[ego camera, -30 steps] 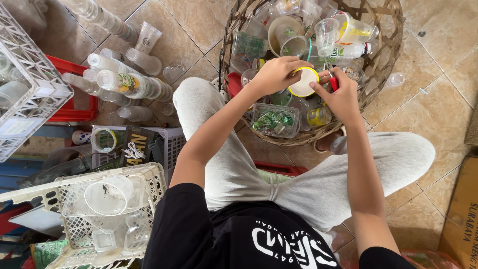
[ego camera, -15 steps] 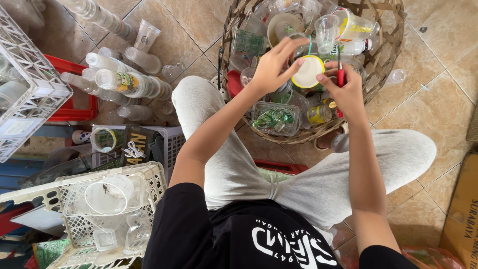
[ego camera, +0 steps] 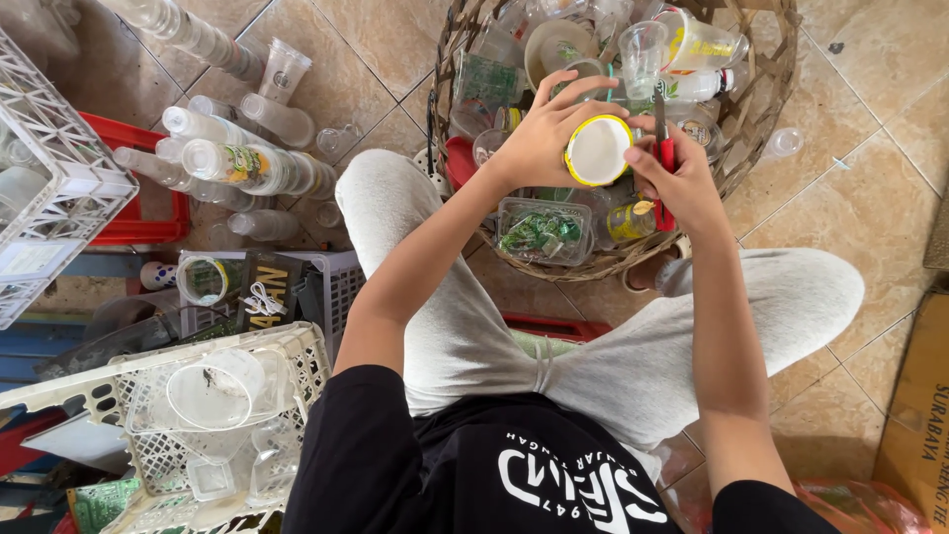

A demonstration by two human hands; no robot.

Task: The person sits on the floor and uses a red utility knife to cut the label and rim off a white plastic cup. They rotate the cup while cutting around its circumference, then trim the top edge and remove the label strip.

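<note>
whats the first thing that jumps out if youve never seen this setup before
At top centre, the left hand holds a plastic cup with a yellow-rimmed white seal, while the right hand grips a red-handled cutter at its edge. Just behind them sits a round woven basket heaped with clear used cups and tubs. Stacked cups lie on the tiled floor at left, and a white plastic crate of cups sits lower left.

yellow-rimmed white cup [ego camera: 598, 150] tilted sideways beside upright red-handled cutter [ego camera: 664, 168].
</note>
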